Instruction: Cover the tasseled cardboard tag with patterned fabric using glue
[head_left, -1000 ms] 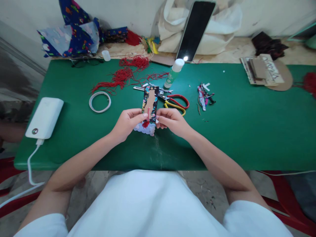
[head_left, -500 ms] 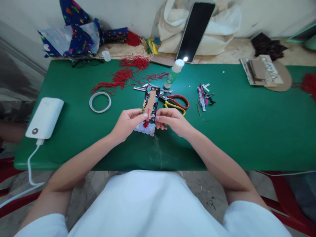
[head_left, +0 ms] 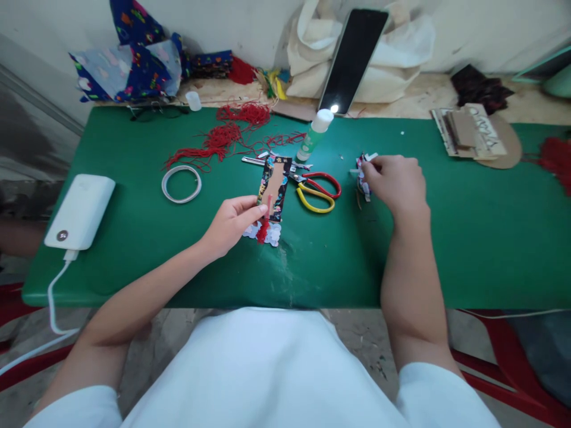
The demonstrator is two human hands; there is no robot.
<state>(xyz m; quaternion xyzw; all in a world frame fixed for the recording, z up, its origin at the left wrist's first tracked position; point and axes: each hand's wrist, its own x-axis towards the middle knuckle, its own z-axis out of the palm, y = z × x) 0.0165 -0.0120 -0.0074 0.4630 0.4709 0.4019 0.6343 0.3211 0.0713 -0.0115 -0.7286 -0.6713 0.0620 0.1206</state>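
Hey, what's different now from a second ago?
The right hand let go of the patterned card and moved right, to the little pile of scraps. I can't tell whether it grips anything there. More of the red tassel shows below the card now. The left hand still holds the card, and the scissors and white-capped bottle stayed put.

Plain pale-wht short-slv tee w/ soft creases, upper-arm-length slvs, bare forearms
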